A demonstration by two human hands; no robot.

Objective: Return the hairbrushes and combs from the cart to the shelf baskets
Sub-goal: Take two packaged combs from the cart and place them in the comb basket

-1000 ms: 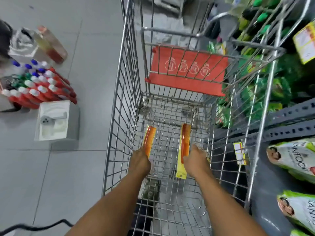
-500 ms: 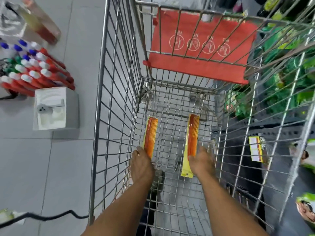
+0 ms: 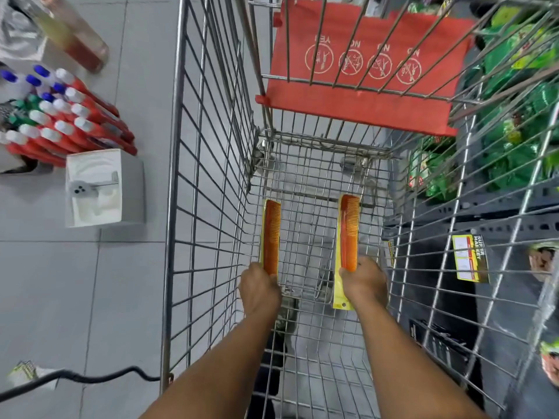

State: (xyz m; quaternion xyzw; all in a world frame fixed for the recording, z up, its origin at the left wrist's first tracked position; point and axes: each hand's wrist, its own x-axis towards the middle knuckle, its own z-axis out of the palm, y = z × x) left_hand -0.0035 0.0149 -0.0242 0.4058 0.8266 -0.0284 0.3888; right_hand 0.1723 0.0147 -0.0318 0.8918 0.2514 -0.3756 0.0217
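We reach down into the cart point(image 3: 211, 176), and each hand grips one orange comb: left hand point(image 3: 259, 288) at 7 o'clock, right hand point(image 3: 364, 282) at 5. Next we think we lift both combs point(image 3: 271, 237) out toward the shelf baskets

Lighting: bright, even, diffuse; source not in frame. Grey tiled floor point(image 3: 90, 297) shows only a soft, faint shadow beside the white open box point(image 3: 99, 189). Mild sheen on the silver wire shopping cart point(image 3: 211, 176); no hard glare. Centre sharp: teeth of the two orange plastic combs on yellow cards point(image 3: 348, 234) resolve clearly. Strong wide-angle distortion; cart wires bow outward. Green packets on the shelf point(image 3: 514, 71) at right and the lower corners are smeared by blur.
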